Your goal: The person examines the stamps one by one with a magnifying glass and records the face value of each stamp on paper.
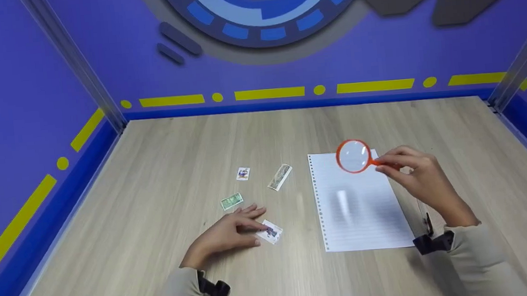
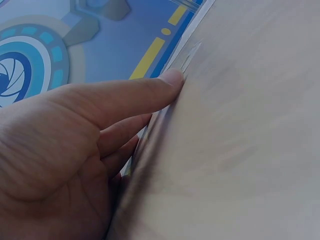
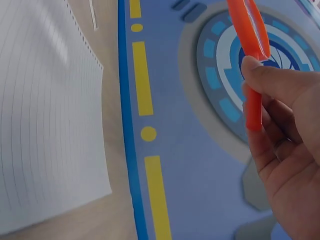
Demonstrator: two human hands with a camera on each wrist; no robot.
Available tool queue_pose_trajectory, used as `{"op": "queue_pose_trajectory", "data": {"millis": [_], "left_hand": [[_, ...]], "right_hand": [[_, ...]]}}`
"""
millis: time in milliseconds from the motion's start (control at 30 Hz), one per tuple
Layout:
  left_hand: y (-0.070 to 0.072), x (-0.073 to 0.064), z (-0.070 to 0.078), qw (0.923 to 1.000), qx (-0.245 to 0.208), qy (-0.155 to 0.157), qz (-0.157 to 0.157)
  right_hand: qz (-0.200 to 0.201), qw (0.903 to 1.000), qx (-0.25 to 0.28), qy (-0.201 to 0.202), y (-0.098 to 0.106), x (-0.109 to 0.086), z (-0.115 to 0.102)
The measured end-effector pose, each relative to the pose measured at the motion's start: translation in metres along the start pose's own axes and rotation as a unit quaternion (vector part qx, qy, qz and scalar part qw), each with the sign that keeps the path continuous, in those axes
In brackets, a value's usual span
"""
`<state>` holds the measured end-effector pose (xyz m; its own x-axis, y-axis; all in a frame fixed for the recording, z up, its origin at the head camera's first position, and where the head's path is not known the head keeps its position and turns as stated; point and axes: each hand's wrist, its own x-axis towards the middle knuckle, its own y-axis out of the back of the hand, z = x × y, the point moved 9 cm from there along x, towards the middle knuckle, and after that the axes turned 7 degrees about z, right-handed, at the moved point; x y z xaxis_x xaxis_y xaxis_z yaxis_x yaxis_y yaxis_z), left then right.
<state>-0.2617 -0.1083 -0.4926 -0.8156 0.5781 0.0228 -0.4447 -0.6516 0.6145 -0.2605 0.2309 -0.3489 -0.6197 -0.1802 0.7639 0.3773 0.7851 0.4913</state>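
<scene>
My right hand pinches the handle of an orange magnifying glass, holding it raised over the upper part of a lined sheet of paper. In the right wrist view the thumb and fingers grip the orange handle. On the table at left, my left hand rests with fingers spread, a fingertip touching a small stamp-like card with a dark figure. Just beyond its fingers lies a green stamp. Farther back are a stamp with a colourful figure and a long grey-green stamp.
Partly hidden under my right forearm, a thin object with a dark end lies beside the paper. The wooden table is bounded by blue-purple walls at the back and both sides.
</scene>
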Motion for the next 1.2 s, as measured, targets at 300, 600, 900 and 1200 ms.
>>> {"op": "queue_pose_trajectory", "data": {"millis": [300, 600, 900, 1200], "left_hand": [[0.000, 0.000, -0.001, 1.0000, 0.002, 0.005, 0.001], [0.000, 0.000, 0.001, 1.0000, 0.001, 0.006, 0.003], [0.000, -0.001, 0.001, 1.0000, -0.005, 0.002, 0.004], [0.001, -0.001, -0.001, 1.0000, -0.007, 0.005, 0.003]], "right_hand": [[0.045, 0.9932, -0.066, -0.085, 0.028, -0.009, 0.031], [0.078, 0.9812, -0.108, -0.139, 0.057, -0.023, 0.058], [0.095, 0.9700, -0.113, -0.193, 0.082, -0.040, 0.085], [0.084, 0.9560, -0.162, -0.229, 0.098, -0.061, 0.112]]}}
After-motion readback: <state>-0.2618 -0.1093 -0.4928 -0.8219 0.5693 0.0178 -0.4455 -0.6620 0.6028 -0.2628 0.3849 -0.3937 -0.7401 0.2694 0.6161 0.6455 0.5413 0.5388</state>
